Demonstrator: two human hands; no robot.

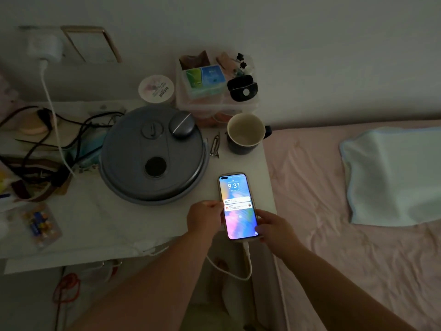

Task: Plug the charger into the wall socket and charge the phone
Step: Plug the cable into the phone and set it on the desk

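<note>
The phone (237, 201) lies face up at the right edge of the white bedside table (100, 223), its screen lit and showing 9:31. A white cable (247, 261) is plugged into its lower end and loops below the table edge. The white charger (45, 47) sits in the wall socket at upper left, and its cable hangs down over the table. My left hand (205, 217) grips the phone's left edge. My right hand (272, 226) holds its lower right corner.
A round grey lidded pot (152, 154) fills the middle of the table. A dark mug (245, 132) stands behind the phone, with a clear box of small items (214, 84) beyond. Tangled black cords (47, 144) lie left. A pink bed (358, 247) with a pale pillow adjoins right.
</note>
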